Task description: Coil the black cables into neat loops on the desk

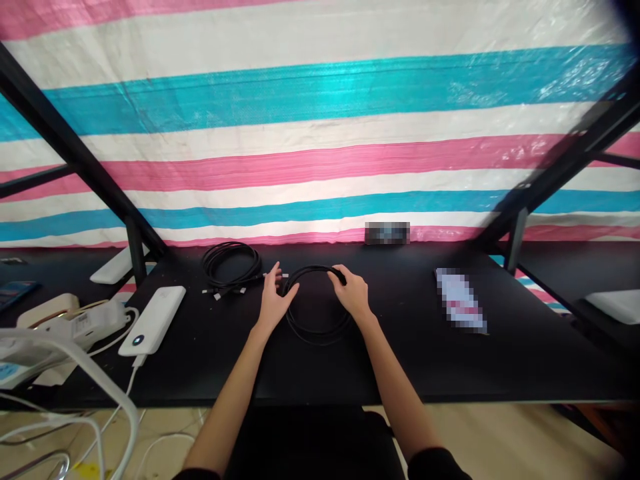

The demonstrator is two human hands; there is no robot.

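A black cable wound into a loose coil [311, 268] lies on the black table in front of me. My right hand [354, 293] is closed around the upper right of this coil, thumb and fingers pinching the loops. At the coil's left side is my left hand [274, 300], its fingers spread apart and its thumb close to the loops; whether it touches them I cannot tell. A light-coloured plug [285, 275] shows just right of the left fingertips. Farther left rests another coiled black cable [213, 257] with several silvery connector ends.
A white power bank [153, 321] with a cable plugged in lies on the left, beside a white power strip [97, 323] and tangled white cords. A blurred packet [461, 300] lies on the right, and a blurred dark box [387, 233] stands at the back. Black frame bars [75, 150] slant at both sides.
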